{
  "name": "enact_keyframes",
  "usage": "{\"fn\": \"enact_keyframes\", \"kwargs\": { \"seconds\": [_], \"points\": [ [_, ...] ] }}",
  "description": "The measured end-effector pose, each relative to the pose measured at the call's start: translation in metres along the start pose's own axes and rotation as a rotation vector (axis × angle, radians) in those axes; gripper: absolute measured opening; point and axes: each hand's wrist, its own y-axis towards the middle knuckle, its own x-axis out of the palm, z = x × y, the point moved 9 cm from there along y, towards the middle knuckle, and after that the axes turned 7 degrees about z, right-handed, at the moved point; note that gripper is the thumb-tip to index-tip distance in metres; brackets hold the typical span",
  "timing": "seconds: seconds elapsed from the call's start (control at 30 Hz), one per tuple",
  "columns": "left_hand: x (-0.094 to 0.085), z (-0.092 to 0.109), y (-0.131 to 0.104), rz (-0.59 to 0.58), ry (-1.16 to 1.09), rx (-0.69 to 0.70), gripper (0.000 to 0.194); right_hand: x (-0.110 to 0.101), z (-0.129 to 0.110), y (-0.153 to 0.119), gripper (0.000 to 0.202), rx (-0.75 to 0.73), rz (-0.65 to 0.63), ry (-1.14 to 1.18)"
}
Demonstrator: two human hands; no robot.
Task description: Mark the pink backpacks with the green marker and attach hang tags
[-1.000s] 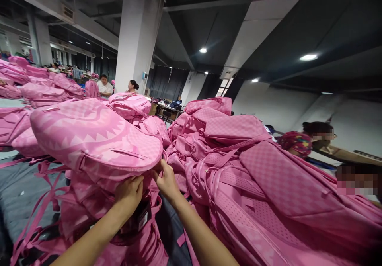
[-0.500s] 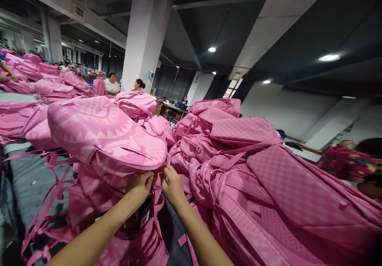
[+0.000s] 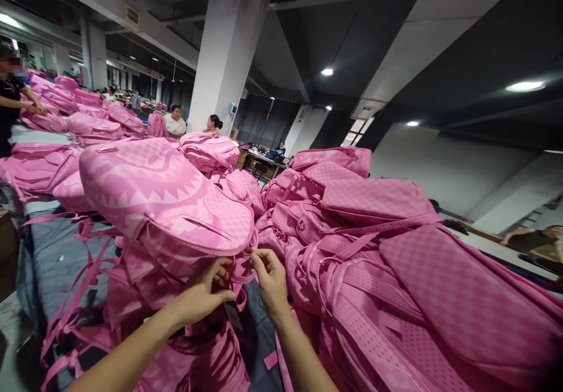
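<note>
A pink camouflage backpack (image 3: 162, 186) with a row of pale teeth printed on it lies on top of a stack of pink bags in front of me. Below its rounded end is my left hand (image 3: 204, 291), thumb and fingers apart, with nothing visible between them. My right hand (image 3: 270, 280) has thumb and forefinger pinched together by the bag's edge, beside a thin pink loop (image 3: 244, 274). What sits in that pinch is too small to make out. Pink straps (image 3: 90, 266) dangle down the stack's left side.
A large heap of pink checkered backpacks (image 3: 422, 274) rises on the right. Grey-blue cloth (image 3: 57, 263) covers the table under the stack. More pink bags (image 3: 92, 123) cover tables at the far left, where a person in dark clothing (image 3: 13, 98) handles one. A white pillar (image 3: 226, 46) stands behind.
My left hand's fingers have opened away from the bag's underside. The right hand stays near the edge, now visibly pinching. The view has swung slightly left, bringing the dark-clothed person further into sight.
</note>
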Motion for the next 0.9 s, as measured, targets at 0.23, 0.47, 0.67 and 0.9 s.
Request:
{"fn": "enact_keyframes", "kwargs": {
  "seconds": [0.23, 0.47, 0.67, 0.9],
  "points": [
    [-0.017, -0.015, -0.006, 0.061, 0.045, 0.056, 0.037, 0.011, 0.008, -0.001, 0.026, 0.172, -0.010, 0.302],
    [-0.024, -0.011, -0.004, 0.155, -0.007, 0.180, 0.022, 0.018, -0.001, -0.006, 0.019, -0.003, -0.074, 0.161],
    [-0.032, 0.008, -0.009, 0.253, 0.073, 0.451, 0.027, 0.027, 0.001, -0.009, 0.017, -0.131, -0.176, 0.018],
    [-0.027, 0.048, -0.015, 0.323, 0.328, 0.724, 0.025, 0.044, -0.010, -0.018, 0.040, -0.257, -0.375, -0.122]
  ]
}}
